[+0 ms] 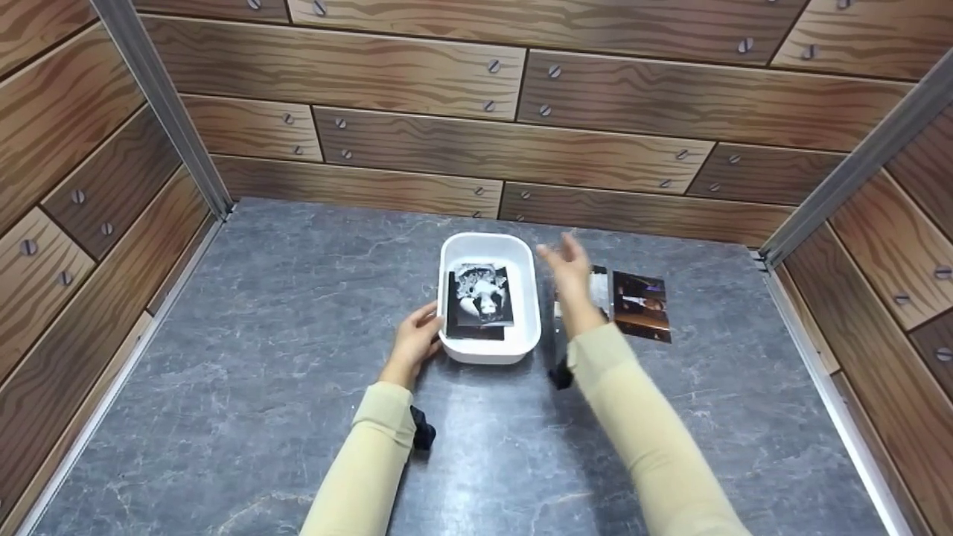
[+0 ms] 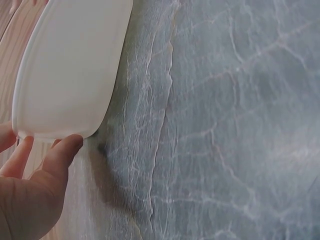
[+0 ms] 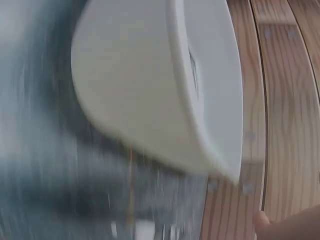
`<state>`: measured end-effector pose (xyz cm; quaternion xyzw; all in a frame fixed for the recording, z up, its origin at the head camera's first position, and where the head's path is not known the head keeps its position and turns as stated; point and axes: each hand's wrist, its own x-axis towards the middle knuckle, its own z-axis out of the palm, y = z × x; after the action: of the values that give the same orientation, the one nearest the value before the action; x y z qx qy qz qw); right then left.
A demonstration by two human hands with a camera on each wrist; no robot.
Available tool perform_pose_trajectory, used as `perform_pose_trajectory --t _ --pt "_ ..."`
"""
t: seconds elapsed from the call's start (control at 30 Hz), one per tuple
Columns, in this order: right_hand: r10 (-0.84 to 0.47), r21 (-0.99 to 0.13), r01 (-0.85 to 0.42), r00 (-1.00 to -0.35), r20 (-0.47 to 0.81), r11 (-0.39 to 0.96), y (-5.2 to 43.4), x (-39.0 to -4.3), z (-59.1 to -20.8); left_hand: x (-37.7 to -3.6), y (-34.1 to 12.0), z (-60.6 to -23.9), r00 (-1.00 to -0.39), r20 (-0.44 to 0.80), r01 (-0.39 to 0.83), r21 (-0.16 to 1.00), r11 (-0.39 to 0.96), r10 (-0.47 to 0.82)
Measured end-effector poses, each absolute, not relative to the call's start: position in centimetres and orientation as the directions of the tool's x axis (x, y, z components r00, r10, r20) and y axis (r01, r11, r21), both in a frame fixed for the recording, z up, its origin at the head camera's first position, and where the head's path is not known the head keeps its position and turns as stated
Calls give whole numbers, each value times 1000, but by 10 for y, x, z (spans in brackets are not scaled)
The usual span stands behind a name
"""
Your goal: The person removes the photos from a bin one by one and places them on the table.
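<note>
A white plastic tub with rounded corners stands on the grey surface. Inside it lie black-and-white photo prints, overlapping, the upper one showing a pale figure on dark. My left hand rests against the tub's left wall; in the left wrist view its fingertips touch the wall, spread between rim and base. Just right of the tub, my right hand is raised with fingers apart, holding nothing visible. Beneath and beside it lie a colour photo and another print, partly hidden by the hand and forearm.
Wood-patterned panels wall the back and both sides, with metal posts in the corners. The work surface is grey and marble-patterned. Dark wrist devices hang under the sleeves.
</note>
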<state>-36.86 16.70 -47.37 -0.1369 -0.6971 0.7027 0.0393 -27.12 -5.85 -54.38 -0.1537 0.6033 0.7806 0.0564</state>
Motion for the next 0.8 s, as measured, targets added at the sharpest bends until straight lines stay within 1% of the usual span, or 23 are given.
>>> perform_pose_trajectory --t 0.17,0.33,0.4,0.47,0.53,0.57,0.63,0.73,0.8 --pt "154 -989 136 -978 -142 -49 127 -356 -483 -271 -59 -543 -946 -310 -275 924 -266 -98" --pt "147 -988 145 -978 -151 -49 107 -352 -508 -271 -59 -541 -944 -314 -277 923 -267 -105" --pt "177 -993 109 -977 -116 -51 107 -365 -543 -272 -59 -541 -943 -314 -277 925 -260 -112" --pt "181 -990 135 -974 -138 -27 107 -373 -564 -274 -59 -541 -944 -310 -273 926 -260 -115" --pt "200 -984 178 -964 -176 -4 106 -375 -574 -275 -59 -541 -946 -302 -265 929 -259 -114" --pt "211 -979 204 -957 -198 7 104 -375 -576 -275 -58 -541 -948 -298 -262 930 -259 -112" --pt "199 -957 288 -941 -274 43 100 -359 -553 -275 -58 -542 -948 -300 -264 928 -263 -106" --pt "194 -936 335 -931 -310 111 97 -342 -535 -274 -58 -544 -945 -310 -275 925 -263 -102" --pt "175 -923 355 -928 -328 153 96 -338 -531 -274 -59 -544 -942 -317 -281 923 -263 -106"
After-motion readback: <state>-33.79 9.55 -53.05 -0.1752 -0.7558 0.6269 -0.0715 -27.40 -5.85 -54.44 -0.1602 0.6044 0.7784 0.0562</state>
